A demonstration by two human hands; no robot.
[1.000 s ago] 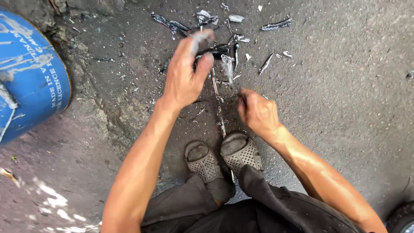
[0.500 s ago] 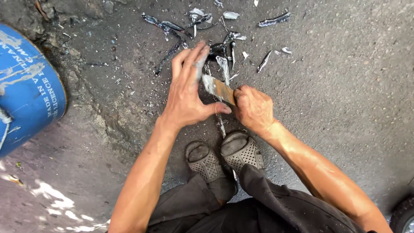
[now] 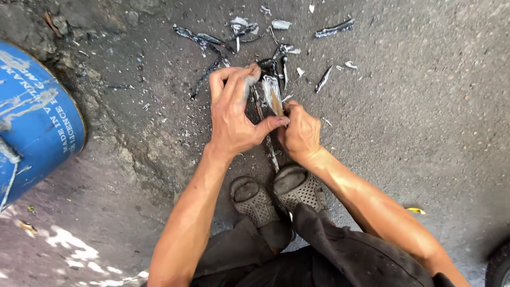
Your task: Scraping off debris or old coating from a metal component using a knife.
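My right hand (image 3: 300, 132) is closed around the handle of a flat-bladed tool (image 3: 272, 94), whose pale blade points away from me over the ground. My left hand (image 3: 234, 114) hovers beside it with fingers spread, the thumb touching my right hand near the tool. A long thin metal strip (image 3: 268, 142) lies on the asphalt under both hands, running toward my feet. Several dark and silvery scrap pieces (image 3: 241, 29) lie scattered just beyond the hands.
A blue metal drum (image 3: 32, 119) lies at the left edge. My two grey perforated sandals (image 3: 276, 194) rest on the asphalt below the hands. A black tyre (image 3: 499, 266) shows at the bottom right corner. A small yellow scrap (image 3: 415, 210) lies at right.
My left hand drew back from the scrap pile toward my right hand. The right hand lifted the tool and turned its blade to point away from me.
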